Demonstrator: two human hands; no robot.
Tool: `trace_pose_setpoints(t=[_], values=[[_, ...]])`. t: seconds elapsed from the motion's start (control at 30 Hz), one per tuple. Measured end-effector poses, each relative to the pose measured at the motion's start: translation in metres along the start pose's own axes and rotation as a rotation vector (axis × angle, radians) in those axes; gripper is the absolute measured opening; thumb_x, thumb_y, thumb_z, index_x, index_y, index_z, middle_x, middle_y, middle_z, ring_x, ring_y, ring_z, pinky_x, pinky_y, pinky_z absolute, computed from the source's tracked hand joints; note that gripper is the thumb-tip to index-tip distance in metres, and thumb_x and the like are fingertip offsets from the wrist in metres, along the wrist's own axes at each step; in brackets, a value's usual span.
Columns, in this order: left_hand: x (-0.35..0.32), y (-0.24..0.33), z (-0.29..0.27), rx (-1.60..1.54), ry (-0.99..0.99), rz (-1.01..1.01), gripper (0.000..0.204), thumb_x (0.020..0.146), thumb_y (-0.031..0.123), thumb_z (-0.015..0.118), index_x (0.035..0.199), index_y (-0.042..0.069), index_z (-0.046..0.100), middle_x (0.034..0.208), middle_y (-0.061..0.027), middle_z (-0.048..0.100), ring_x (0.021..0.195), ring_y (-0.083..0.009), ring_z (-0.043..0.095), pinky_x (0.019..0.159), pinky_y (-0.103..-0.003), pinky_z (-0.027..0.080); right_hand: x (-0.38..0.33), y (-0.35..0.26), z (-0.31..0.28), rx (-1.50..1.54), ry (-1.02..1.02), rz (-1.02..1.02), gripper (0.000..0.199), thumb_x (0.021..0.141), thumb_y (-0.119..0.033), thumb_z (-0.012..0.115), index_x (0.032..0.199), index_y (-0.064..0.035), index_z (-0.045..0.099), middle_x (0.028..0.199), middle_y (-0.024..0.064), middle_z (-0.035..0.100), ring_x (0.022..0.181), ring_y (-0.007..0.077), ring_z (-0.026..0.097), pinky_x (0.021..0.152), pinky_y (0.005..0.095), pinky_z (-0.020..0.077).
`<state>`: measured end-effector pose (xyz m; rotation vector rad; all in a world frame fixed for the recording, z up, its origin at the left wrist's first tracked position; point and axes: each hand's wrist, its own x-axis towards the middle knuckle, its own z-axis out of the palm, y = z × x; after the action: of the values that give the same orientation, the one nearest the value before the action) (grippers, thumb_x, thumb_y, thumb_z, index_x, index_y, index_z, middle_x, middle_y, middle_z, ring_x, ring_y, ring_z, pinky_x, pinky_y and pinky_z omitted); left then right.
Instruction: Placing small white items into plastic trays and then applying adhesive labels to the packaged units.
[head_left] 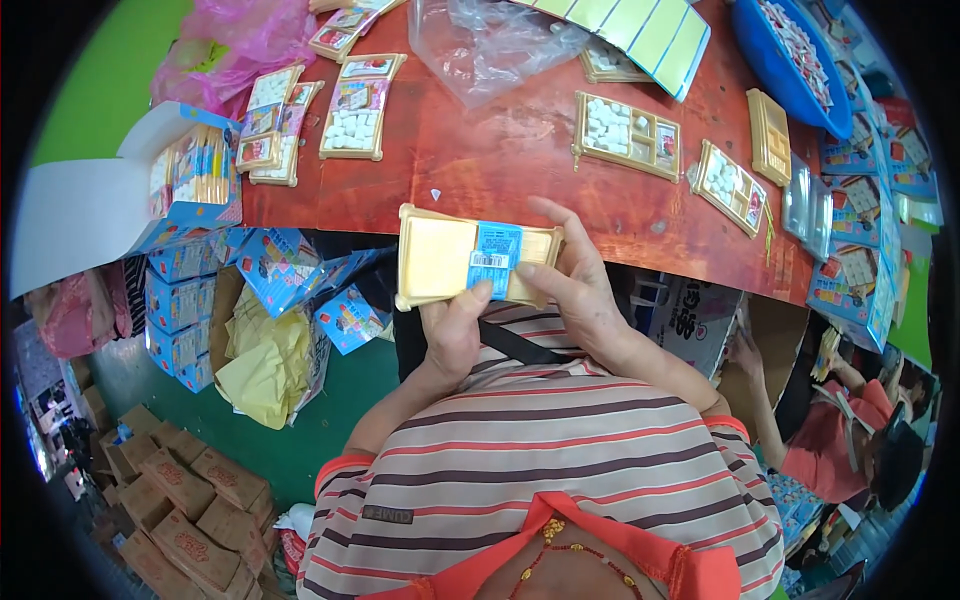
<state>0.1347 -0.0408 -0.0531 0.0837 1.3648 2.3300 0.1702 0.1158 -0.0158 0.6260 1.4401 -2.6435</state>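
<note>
Head view: two hands hold a cream plastic tray flat over the near edge of the table.

Seen bottom side up, the cream tray (440,262) hangs level between the person's chest and the red-brown table (500,170), probably so the blue label (495,258) across its back can be pressed on at a comfortable height. The left hand (455,325) comes up from below, its grip clamped on the tray's near edge with the thumb lying against the label's lower end. The right hand (570,275) closes its grip on the tray's right end, fingers wrapped behind, the forefinger stretched along the top edge. Farther out on the table lie filled trays of white pieces (625,130), set face up and apart, alongside a clear plastic bag (490,45) and a blue basin (785,60). Blue cartons (185,270) are stacked at the left below the table.
</note>
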Motion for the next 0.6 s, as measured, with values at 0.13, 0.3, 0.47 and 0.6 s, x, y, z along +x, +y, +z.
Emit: trace_pose_setpoints(t=[0.13, 0.3, 0.47, 0.6], values=[[0.009, 0.003, -0.012, -0.146, 0.042, -0.006, 0.046, 0.087, 0.007, 0.059, 0.13, -0.004, 0.051, 0.122, -0.0121, 0.063, 0.113, -0.0213, 0.061, 0.101, -0.037, 0.046, -0.001, -0.004, -0.017, -0.272, -0.086, -0.008, 0.048, 0.092, -0.014, 0.062, 0.136, -0.0021, 0.048, 0.121, 0.009, 0.055, 0.113, 0.0163, 0.055, 0.098, 0.0318, 0.0447], [0.009, 0.008, -0.007, -0.124, -0.037, -0.087, 0.035, 0.088, 0.008, 0.058, 0.121, -0.005, 0.06, 0.113, -0.0108, 0.068, 0.103, -0.0158, 0.065, 0.092, -0.03, 0.049, 0.009, -0.025, -0.014, -0.706, -0.093, -0.238, 0.037, 0.091, -0.016, 0.065, 0.123, 0.0002, 0.056, 0.108, 0.0069, 0.06, 0.103, 0.0142, 0.057, 0.092, 0.0299, 0.046], [0.007, 0.005, -0.007, -0.065, -0.065, -0.106, 0.032, 0.091, 0.011, 0.058, 0.119, -0.004, 0.062, 0.109, -0.0094, 0.069, 0.098, -0.0145, 0.065, 0.088, -0.029, 0.05, 0.018, -0.014, -0.007, -0.831, -0.233, 0.055, 0.029, 0.089, -0.016, 0.068, 0.111, 0.0003, 0.06, 0.09, 0.0041, 0.062, 0.083, 0.0099, 0.057, 0.077, 0.0274, 0.0469], [0.005, 0.0, -0.006, -0.079, 0.007, -0.09, 0.031, 0.096, 0.016, 0.056, 0.119, -0.004, 0.062, 0.107, -0.0086, 0.069, 0.094, -0.0128, 0.065, 0.083, -0.029, 0.05, 0.018, -0.006, -0.007, -0.726, -0.227, 0.129, 0.025, 0.09, -0.017, 0.069, 0.107, -0.0004, 0.059, 0.091, 0.0047, 0.062, 0.084, 0.0101, 0.056, 0.077, 0.0277, 0.0464]])
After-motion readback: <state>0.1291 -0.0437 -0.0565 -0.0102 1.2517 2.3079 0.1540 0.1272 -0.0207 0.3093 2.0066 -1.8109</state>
